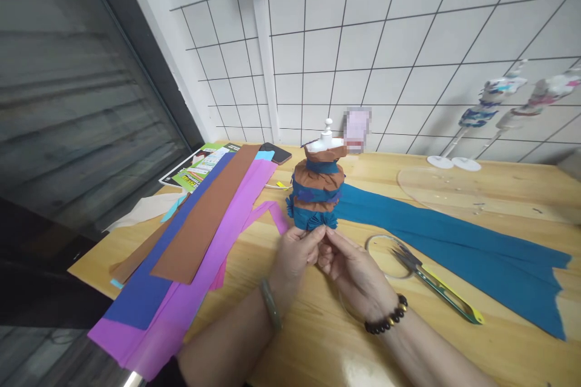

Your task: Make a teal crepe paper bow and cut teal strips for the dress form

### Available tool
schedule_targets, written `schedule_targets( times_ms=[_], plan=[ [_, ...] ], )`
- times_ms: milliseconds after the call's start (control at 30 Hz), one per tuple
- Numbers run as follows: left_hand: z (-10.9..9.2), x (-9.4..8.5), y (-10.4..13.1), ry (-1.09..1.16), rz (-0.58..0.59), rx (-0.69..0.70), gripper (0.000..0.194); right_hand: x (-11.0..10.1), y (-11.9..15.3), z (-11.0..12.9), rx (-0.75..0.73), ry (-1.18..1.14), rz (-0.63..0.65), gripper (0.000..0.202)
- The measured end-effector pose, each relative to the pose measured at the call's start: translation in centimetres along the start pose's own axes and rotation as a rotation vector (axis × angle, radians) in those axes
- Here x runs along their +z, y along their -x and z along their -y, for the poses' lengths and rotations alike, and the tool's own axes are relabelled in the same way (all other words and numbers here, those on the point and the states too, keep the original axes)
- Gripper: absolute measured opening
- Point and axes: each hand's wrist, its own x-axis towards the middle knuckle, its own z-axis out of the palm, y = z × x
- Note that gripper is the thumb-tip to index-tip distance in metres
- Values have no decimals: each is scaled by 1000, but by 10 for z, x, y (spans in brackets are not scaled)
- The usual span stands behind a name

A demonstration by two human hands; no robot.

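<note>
A small white dress form (327, 142) stands upright, wrapped in a tiered dress (318, 184) of brown and teal crepe paper with dark blue trim. Just in front of its hem, a pleated teal crepe paper piece (321, 221) fans out above my fingertips. My left hand (293, 257) is closed, thumb and finger pinching the base of this piece. From the other side, my right hand (356, 269) pinches the same spot. Whether the piece is fixed to the dress cannot be seen. Small scissors (447, 293) with green and yellow handles lie beside my right hand.
Brown (213, 217), blue (149, 290) and purple crepe paper strips (200, 296) overlap at left. A long teal strip (445, 230) stretches right. Clear thread or wire (385, 239) loops by the scissors. Two decorated small forms (481, 115) stand near the gridded wall, behind a clear disc (436, 190).
</note>
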Motion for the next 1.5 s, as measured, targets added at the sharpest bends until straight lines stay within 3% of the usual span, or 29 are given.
schedule_targets(
  times_ms=[233,500,733,867,1267,1500],
  plan=[
    [0,0,-1,-6,9,-14,49,-3,-1,-1,-19,48,-26,14],
    [-4,-2,1,67,30,-35,41,-5,3,5,-21,156,-82,13],
    [-10,-1,6,173,91,-56,45,-15,5,26,-108,297,-200,34],
    [-10,-2,6,173,103,-73,41,-17,4,28,-161,370,-223,35],
    [-8,0,6,142,128,-68,39,-12,0,22,-335,517,-219,41],
    [-7,1,6,162,128,-68,41,-4,-7,18,-361,529,-197,41]
  ],
)
